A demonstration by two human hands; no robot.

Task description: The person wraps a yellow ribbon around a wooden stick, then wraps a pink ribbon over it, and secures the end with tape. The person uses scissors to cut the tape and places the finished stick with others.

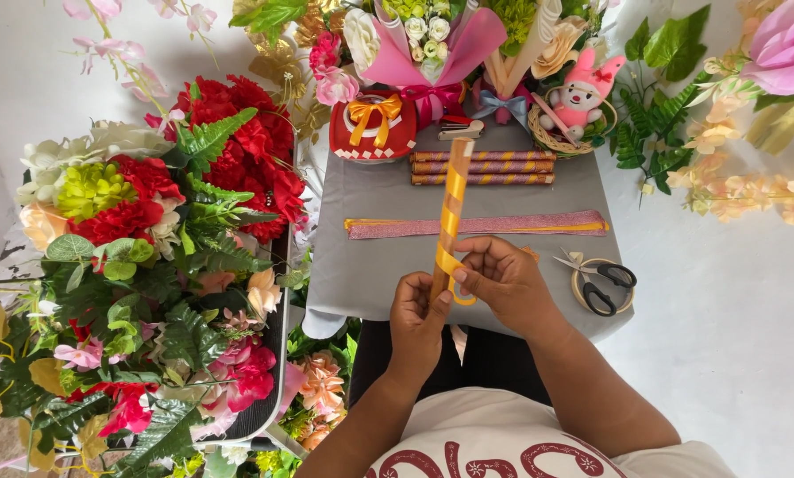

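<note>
I hold a long paper stick (453, 199) upright over the grey table (370, 257); a yellow-orange ribbon (451, 262) spirals around it. My left hand (416, 312) grips the stick's lower end. My right hand (501, 276) pinches the loose ribbon loop beside it, near the table's front edge. Flat on the table behind lie pink glitter ribbon strips (477, 225) with a yellow strip along them, and three finished wrapped sticks (483, 166) side by side.
Black-handled scissors (599, 279) rest on a tape roll at the right. A red box with an orange bow (372, 126), a stapler (460, 127), a pink bouquet (425, 44) and a basket with a plush toy (576, 104) line the back. Artificial flowers (149, 257) crowd the left.
</note>
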